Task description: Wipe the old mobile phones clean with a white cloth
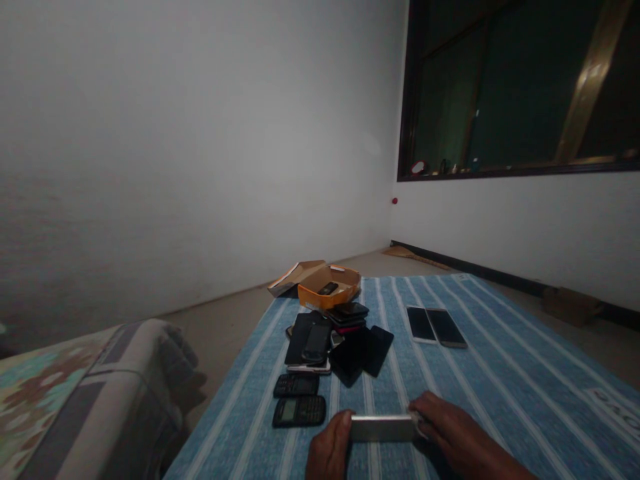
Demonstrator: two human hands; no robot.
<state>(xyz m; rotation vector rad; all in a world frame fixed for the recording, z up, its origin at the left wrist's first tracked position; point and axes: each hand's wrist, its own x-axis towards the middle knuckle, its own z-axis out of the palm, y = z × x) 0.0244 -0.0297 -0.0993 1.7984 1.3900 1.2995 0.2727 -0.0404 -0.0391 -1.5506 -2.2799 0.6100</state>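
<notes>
Place: apparently a room in a home
Furnishings: floral-and-grey-striped fabric cover [107, 393], blue-and-white striped cloth [500, 383]
Surroundings: plain, scuffed white wall [225, 147], large dark-framed glass window [520, 87]

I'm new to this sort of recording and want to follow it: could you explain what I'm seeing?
There is no machine here: a camera worn on a person's head looks forward and down at their bare left hand and right hand. Between them they hold a silver-grey, flat rectangular object. On the blue cloth with white stripes are two black keypad phones, a pile of mostly dark, phone-like devices, an open orange cardboard box and, further right, two slim rectangular phones side by side.
</notes>
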